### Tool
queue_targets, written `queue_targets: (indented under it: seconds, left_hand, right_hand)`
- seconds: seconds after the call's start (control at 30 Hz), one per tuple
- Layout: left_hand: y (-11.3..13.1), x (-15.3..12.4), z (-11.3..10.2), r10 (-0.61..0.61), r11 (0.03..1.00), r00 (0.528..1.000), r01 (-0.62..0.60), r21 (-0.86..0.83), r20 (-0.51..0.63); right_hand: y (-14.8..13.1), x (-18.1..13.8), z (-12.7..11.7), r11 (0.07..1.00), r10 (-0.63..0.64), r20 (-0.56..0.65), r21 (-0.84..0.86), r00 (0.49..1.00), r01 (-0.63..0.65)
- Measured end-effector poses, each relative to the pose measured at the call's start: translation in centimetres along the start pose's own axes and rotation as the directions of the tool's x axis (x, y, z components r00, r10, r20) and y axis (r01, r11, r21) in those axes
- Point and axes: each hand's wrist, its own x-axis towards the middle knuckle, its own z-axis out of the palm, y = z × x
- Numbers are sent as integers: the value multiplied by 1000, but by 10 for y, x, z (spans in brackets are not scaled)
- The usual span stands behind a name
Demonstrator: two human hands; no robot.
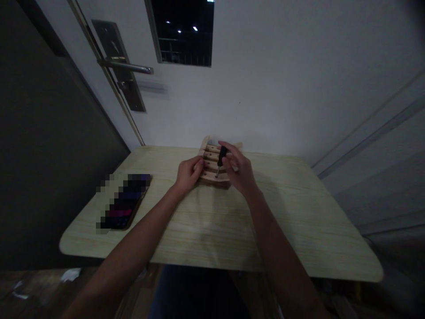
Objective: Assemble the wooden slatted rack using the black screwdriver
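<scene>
A small slatted wooden piece (212, 176) with curved side rails and several slats rests at the back middle of the table. My left hand (190, 173) grips its left side, thumb and fingers closed around the rail. In my right hand (239, 170) is a screwdriver (222, 157) with a black handle, held between thumb and fingers. Its metal shaft slants down to a dark screw spot on the nearest slat. My right fingers cover part of the wooden piece's right side.
The pale wood-grain table (206, 226) stands against a white door (272, 88) with a metal handle (126, 66) and a dark window pane (186, 31). A phone (128, 201), partly pixelated, lies on the table's left. White scraps (71, 274) are on the floor at lower left.
</scene>
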Motion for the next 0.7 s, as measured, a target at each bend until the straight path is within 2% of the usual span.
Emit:
queue_targets:
  seconds: [0.1, 0.2, 0.27, 0.33, 0.5, 0.6, 0.7]
  left_hand:
    - [-1, 0, 0, 13, 1000, 1000, -13, -7, -1]
    - [-2, 0, 0, 10, 1000, 1000, -10, 4, 3]
    - [-2, 1, 0, 3, 1000, 1000, -3, 14, 1]
    - [-2, 1, 0, 6, 1000, 1000, -6, 8, 2]
    - [-1, 1, 0, 8, 1000, 1000, -8, -1, -2]
    - [-1, 0, 0, 8, 1000, 1000, -8, 2, -3]
    - [-1, 0, 0, 9, 1000, 1000, -9, 0, -2]
  right_hand:
    - [2, 0, 0, 1000, 18, 10, 19, 1000, -19]
    - [7, 0, 4, 997, 6, -124, -81, 992, -16]
    - [8, 0, 5, 992, -18, -170, -130, 985, -4]
    - [7, 0, 4, 993, -15, -134, -121, 991, -2]
    - [2, 1, -1, 999, 16, 20, 44, 1000, -17]
    - [5, 1, 1, 994, 63, -19, 95, 998, -61]
    - [7, 1, 5, 997, 66, -101, 58, 993, -61]
